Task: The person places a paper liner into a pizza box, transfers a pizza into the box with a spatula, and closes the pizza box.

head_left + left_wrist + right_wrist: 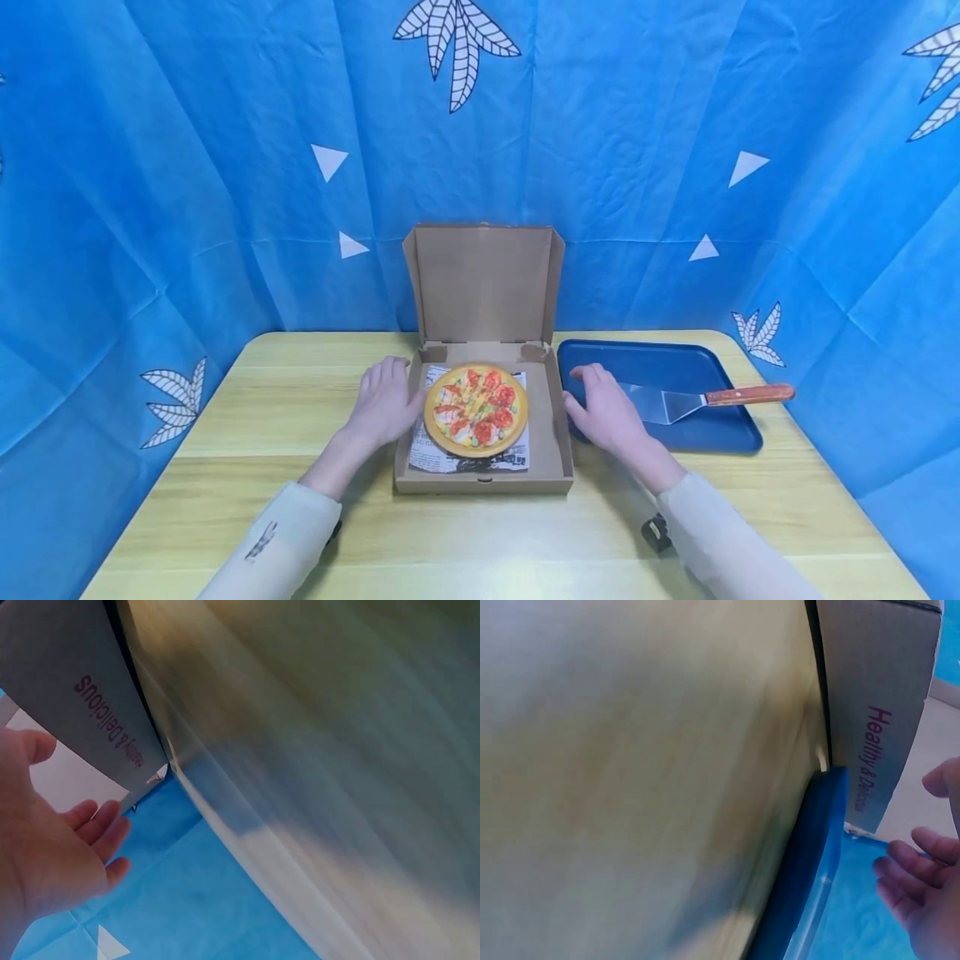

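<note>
A cardboard pizza box (486, 486) lies on the table with its lid (483, 283) raised. Inside, a round pizza (477, 410) with red and white toppings rests on a printed paper sheet (431, 457). My left hand (384, 402) is at the box's left side, its fingers loosely bent around nothing. On the opposite side my right hand (609, 408) hovers over the tray's near-left part, thumb toward the box wall. Both wrist views show red lettering on the box sides (112, 720), (874, 727) near the loose fingers. Whether either hand touches the cardboard, I cannot tell.
To the right of the box lies a dark blue tray (720, 437). A metal spatula (678, 404) rests across it, the wooden handle (750, 395) overhanging the right rim. Blue curtain (630, 125) with leaf prints encloses the wooden table (300, 400) at the back and sides.
</note>
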Available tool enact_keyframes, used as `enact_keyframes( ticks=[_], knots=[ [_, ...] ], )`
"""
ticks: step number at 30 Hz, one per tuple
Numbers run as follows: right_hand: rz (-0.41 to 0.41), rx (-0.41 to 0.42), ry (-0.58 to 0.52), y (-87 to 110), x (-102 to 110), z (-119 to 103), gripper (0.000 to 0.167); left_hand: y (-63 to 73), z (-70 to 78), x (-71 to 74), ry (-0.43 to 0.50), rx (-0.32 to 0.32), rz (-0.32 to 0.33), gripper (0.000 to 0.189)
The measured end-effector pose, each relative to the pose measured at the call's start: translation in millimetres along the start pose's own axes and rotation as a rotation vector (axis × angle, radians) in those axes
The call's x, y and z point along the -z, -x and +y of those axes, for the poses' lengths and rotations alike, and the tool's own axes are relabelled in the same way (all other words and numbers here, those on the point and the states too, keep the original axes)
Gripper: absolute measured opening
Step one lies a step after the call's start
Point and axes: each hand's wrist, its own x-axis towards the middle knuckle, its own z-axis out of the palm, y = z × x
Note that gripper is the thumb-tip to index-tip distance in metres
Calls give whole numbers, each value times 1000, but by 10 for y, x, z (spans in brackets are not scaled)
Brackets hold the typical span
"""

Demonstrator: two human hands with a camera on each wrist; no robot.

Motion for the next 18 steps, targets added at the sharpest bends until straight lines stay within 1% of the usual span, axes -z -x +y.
enact_keyframes(
  ticks=[4, 9, 14, 18],
  knots=[
    [62, 18, -26, -93, 30, -12, 48, -82, 29, 1, 48, 15, 53, 65],
    [110, 28, -50, -236, 52, -34, 50, -193, 61, 39, 90, 32, 82, 63],
    [133, 10, -76, -377, 65, -42, 52, -312, 77, 92, 122, 40, 112, 64],
    [132, -1, -93, -480, 80, -53, 54, -404, 65, 124, 143, 48, 130, 65]
  ],
)
